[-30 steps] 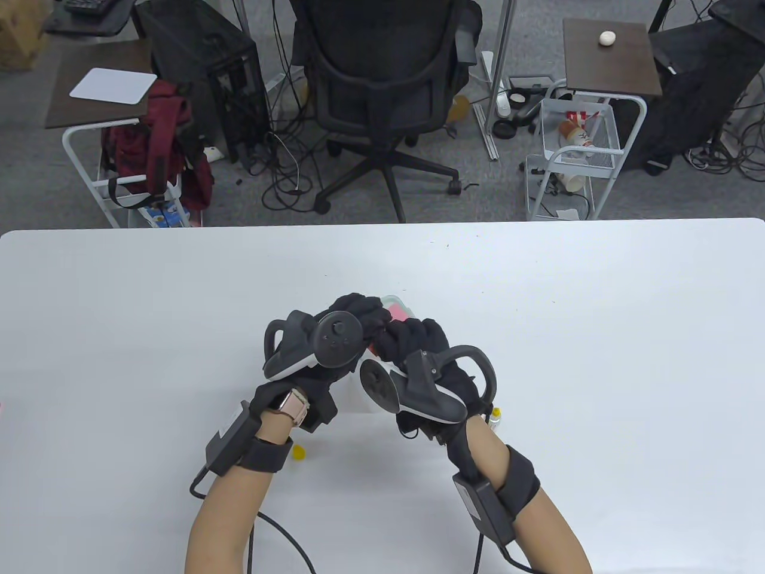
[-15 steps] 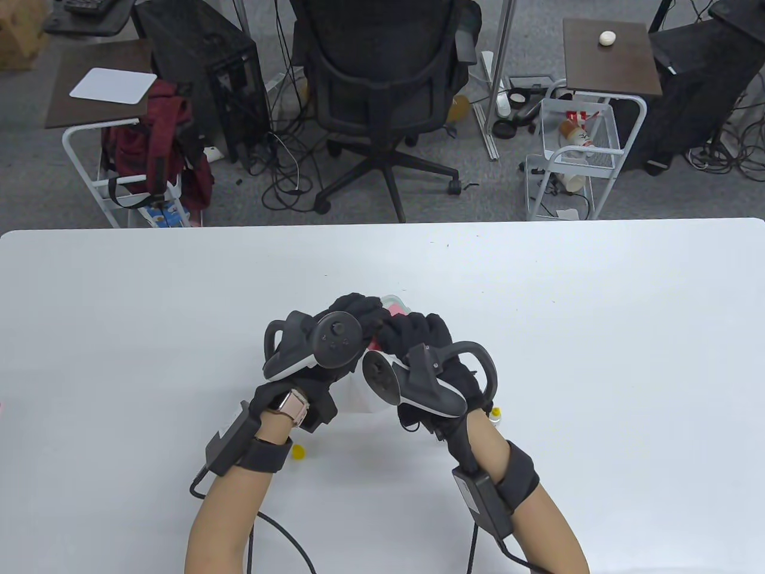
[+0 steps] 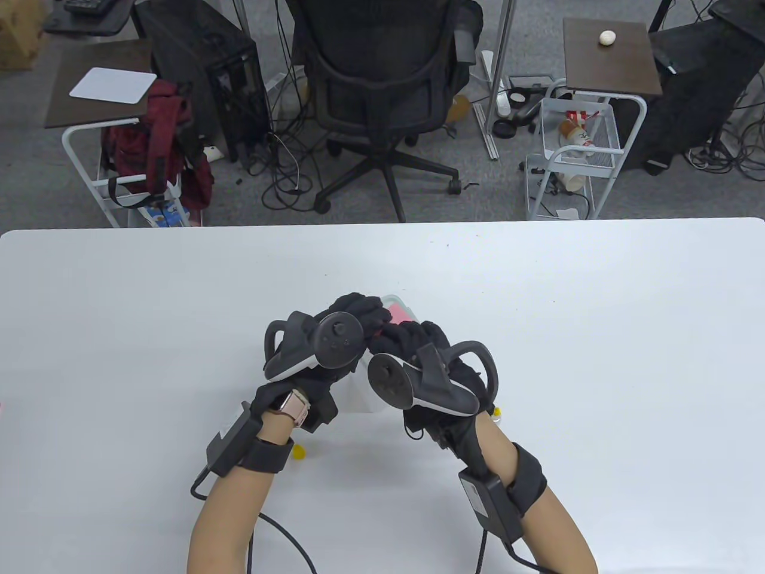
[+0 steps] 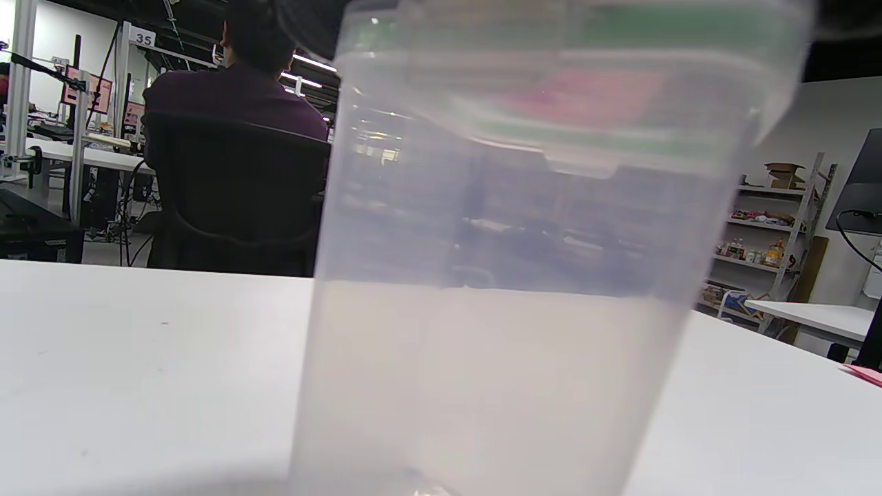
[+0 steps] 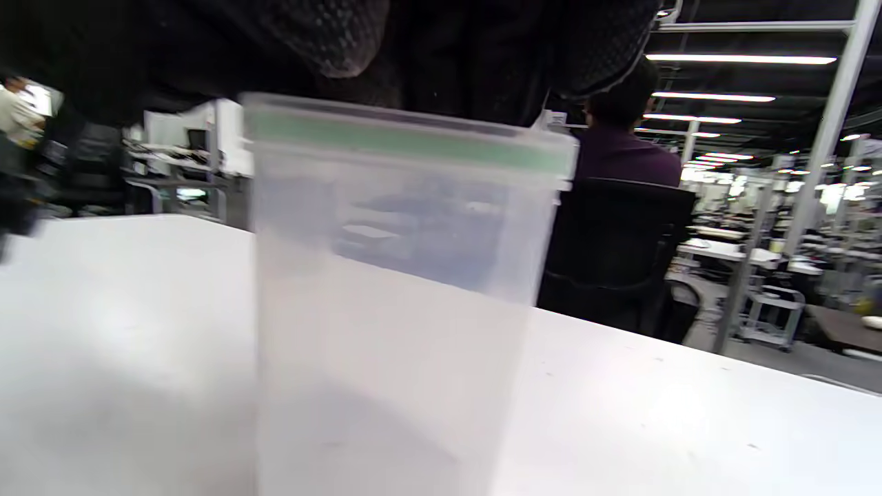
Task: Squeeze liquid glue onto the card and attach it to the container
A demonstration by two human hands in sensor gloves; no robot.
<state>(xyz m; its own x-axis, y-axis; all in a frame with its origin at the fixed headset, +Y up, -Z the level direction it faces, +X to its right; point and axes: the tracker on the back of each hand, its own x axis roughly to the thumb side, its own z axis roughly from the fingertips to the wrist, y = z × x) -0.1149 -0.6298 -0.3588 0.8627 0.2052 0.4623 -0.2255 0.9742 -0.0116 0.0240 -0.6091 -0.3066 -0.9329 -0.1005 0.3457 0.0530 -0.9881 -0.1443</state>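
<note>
Translucent container [image 4: 510, 275] stands upright on the table [image 3: 597, 335]. Both hands, left hand [image 3: 352, 314] and right hand [image 3: 418, 341], press the pink card [image 3: 395, 311] onto its lid.

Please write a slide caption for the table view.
Both gloved hands rest on the pink card atop the container.

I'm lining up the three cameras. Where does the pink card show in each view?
Table view: pink card peeks out just beyond both hands.
Left wrist view: a pink blur seen through the container top.
Right wrist view: not visible.
Shared landmark: the clear container with its green-banded lid.
</note>
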